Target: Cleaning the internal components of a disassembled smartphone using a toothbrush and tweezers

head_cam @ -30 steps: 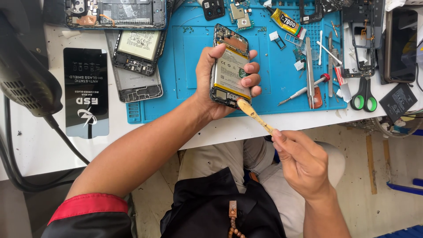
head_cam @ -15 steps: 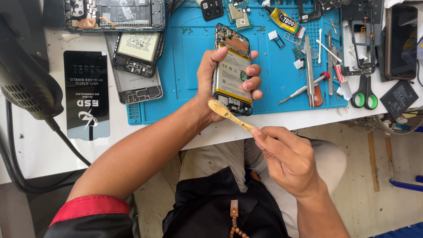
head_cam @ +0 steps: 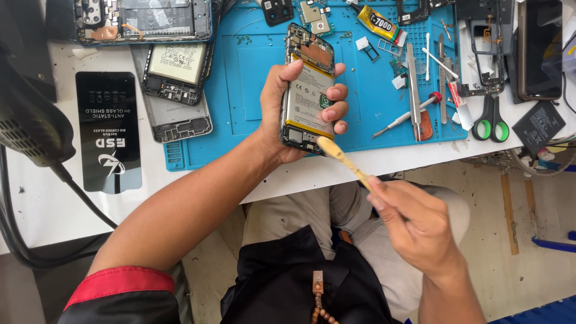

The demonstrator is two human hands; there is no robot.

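Observation:
My left hand [head_cam: 287, 114] grips an opened smartphone [head_cam: 307, 90] with its back cover off, battery and circuit board showing, held upright above the blue work mat [head_cam: 252, 66]. My right hand [head_cam: 414, 225] holds a thin yellowish brush-like stick [head_cam: 342, 159] by its lower end. The stick's tip rests against the phone's bottom edge, near the lower board.
Two more opened phones [head_cam: 177, 72] and a bare frame lie at the mat's left. A black glass-protector package [head_cam: 108, 129] sits on the white bench. Glue tube [head_cam: 378, 21], tweezers, screwdriver [head_cam: 405, 117], green-handled scissors [head_cam: 491, 123] and small parts lie right. A dark lamp head [head_cam: 27, 120] hangs left.
My right hand has swept the stick's tip back and forth along the phone's bottom edge; it now sits at the lower right corner. The left hand keeps the phone steady.

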